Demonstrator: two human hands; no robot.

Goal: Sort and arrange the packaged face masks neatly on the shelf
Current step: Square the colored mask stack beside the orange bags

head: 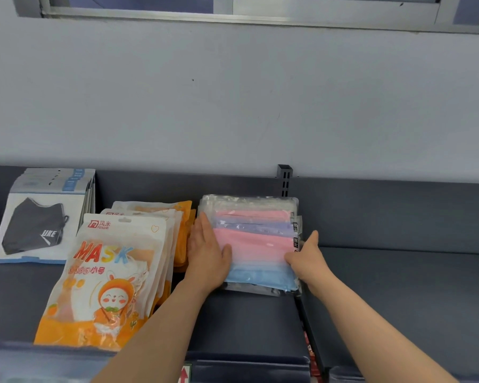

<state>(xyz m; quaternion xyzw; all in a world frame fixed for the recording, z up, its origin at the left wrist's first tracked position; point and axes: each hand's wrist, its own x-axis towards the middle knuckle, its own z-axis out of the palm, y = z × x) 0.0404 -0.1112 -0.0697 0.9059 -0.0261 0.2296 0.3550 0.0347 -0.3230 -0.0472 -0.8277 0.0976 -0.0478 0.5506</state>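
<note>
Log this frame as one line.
pastel mask stack: on shelf | left hand: flat against left edge | right hand: against right edge | orange MASK packs: left of stack | black mask packs: far left

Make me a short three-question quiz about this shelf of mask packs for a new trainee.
1. What word is printed large on the orange-and-white plastic pouches with a cartoon rabbit?
2. True or false: the left hand and right hand both touch the stack of clear plastic packs of pink, purple and blue masks.
3. Which group lies farthest left on the dark grey shelf? A: the rabbit pouches. B: the white-and-blue card packs picturing a black mask. C: the clear packs.
Key: 1 MASK; 2 true; 3 B.
</note>
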